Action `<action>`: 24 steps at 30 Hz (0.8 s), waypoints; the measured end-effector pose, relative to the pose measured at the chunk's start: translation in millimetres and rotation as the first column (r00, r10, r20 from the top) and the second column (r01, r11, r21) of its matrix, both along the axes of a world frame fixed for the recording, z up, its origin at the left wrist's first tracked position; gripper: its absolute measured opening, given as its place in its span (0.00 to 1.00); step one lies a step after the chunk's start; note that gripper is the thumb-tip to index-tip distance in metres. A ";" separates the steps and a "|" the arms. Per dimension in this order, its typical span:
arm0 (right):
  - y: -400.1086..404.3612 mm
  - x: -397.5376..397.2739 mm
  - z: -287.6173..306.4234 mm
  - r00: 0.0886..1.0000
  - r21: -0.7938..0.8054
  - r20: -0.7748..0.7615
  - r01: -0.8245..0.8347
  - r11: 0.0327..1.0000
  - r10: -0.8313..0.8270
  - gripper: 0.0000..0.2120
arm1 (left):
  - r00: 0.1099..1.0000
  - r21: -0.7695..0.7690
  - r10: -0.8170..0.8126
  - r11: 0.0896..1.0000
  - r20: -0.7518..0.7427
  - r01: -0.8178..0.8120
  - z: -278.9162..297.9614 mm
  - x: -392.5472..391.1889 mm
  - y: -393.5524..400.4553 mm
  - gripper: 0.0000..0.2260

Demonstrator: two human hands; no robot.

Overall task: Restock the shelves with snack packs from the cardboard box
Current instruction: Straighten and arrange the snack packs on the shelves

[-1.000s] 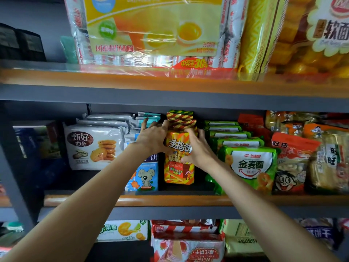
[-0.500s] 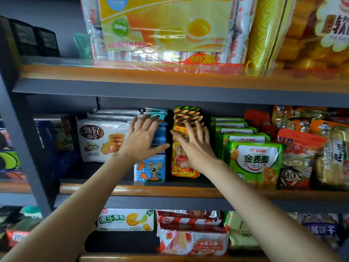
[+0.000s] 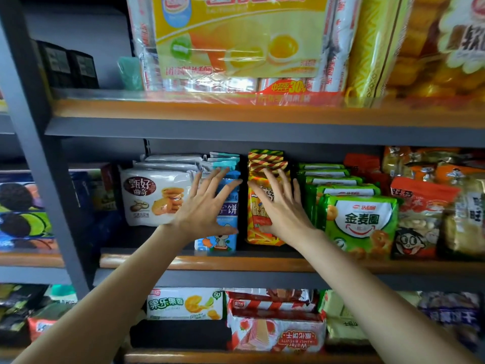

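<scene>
1. Left hand (image 3: 203,206): fingers straight and spread, nothing grasped; it is laid flat against the blue mouse-print biscuit pack (image 3: 223,240) on the middle shelf (image 3: 157,261).
2. Right hand (image 3: 279,206): fingers likewise straight and fanned, nothing clenched; the palm is laid on the face of the orange finger-biscuit pack (image 3: 256,229).
3. Orange finger-biscuit pack: stood upright on the middle shelf, at the front of a row of like packs, between the blue pack and the green ring-biscuit packs (image 3: 359,222). Its placing is judged done or all but done; only a squaring-up press appears to be in hand.
4. White cookie packs (image 3: 154,198): ranged just left of the blue row, well filled.
5. Red-topped snack bags (image 3: 420,219): set to the right of the green packs.
6. Upper shelf (image 3: 183,111): large yellow egg-cake pack (image 3: 241,40) seated there.
7. Lower shelf: wafer packs (image 3: 275,334) seen, with a dark gap to their left.
8. Cardboard box: not in view; the stock left in it cannot be told, so the remainder of the restocking is unrecorded.
</scene>
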State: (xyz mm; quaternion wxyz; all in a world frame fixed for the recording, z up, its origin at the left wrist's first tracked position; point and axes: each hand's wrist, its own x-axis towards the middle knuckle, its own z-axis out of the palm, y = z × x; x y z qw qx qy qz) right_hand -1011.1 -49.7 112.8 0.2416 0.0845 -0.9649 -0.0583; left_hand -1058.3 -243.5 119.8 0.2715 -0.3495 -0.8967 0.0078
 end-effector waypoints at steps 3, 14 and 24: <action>4.0 11.4 0.4 0.998 -0.024 -0.054 -0.011 1.000 0.010 0.45 | 0.978 0.153 -0.140 0.975 -0.154 0.164 2.6 9.7 25.4 0.30; 127.2 74.4 52.1 0.959 -0.255 0.212 0.240 0.937 -0.188 0.43 | 0.922 0.407 -0.382 0.852 0.057 0.328 -7.7 34.1 130.9 0.34; 181.8 59.5 41.0 0.925 0.013 0.347 0.156 0.988 -0.151 0.49 | 0.966 -0.016 0.003 1.000 0.257 0.001 12.8 43.7 200.3 0.44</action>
